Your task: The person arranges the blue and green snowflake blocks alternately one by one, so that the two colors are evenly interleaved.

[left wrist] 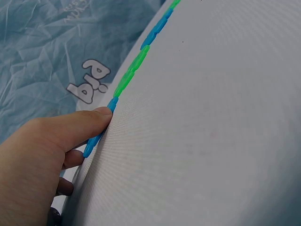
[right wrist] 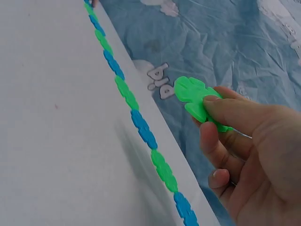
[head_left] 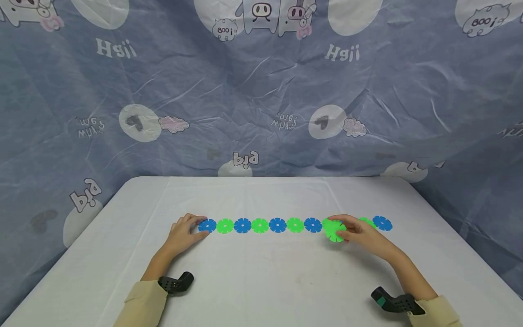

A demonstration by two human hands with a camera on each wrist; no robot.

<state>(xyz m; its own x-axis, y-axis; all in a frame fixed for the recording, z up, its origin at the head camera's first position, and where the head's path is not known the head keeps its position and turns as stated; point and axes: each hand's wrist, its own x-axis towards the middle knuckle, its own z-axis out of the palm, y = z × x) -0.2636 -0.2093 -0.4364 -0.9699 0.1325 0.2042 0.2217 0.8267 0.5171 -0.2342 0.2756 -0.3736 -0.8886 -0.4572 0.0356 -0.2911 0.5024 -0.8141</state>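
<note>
A row of flat snowflake discs, alternating blue and green, lies across the white table. At its left end, my left hand (head_left: 182, 234) pinches a blue snowflake disc (head_left: 207, 226) between thumb and fingers; the left wrist view has the thumb (left wrist: 101, 117) at the disc's edge. My right hand (head_left: 361, 232) holds a green snowflake disc (head_left: 335, 231) between thumb and fingers, raised over the right part of the row. It hides some discs behind it in the head view. Beyond that hand, the row ends in a blue disc (head_left: 382, 223).
The white table (head_left: 261, 281) stands against a blue-grey printed cloth (head_left: 253, 91) that hangs behind it and at the sides. A black wrist strap with a camera (head_left: 177, 283) sits on the left wrist, and another black device (head_left: 396, 303) on the right.
</note>
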